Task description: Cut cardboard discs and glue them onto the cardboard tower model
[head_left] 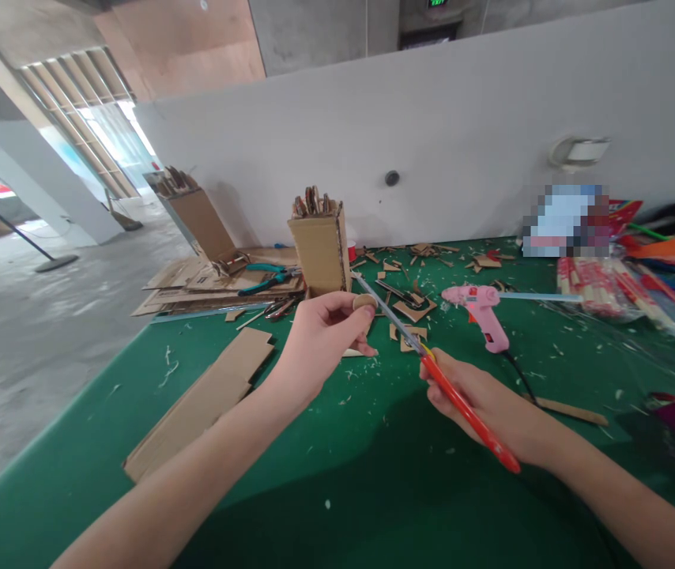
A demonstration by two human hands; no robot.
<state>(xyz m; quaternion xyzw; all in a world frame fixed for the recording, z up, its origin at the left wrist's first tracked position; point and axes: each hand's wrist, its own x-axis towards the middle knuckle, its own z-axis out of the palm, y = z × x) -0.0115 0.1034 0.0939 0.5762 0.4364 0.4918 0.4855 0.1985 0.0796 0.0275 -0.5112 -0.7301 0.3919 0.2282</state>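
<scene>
Between the thumb and fingers of my left hand [331, 328] is a small rounded piece of cardboard [363, 302]. My right hand [473, 395] grips a pair of scissors with red handles [461, 407]. Their grey blades [394, 318] point up and left, lying beside the cardboard piece; whether they touch it I cannot tell. Just beyond my left hand stands an upright cardboard box [321, 251], with several cardboard strips sticking out of its top.
A pink glue gun [480, 308] lies to the right. Flat cardboard [207, 399] rests at left on the green table [337, 506]. Teal-handled pliers [266, 276] lie near a second cardboard box [198, 225]. Scraps [426, 249] are scattered along the white wall [461, 142].
</scene>
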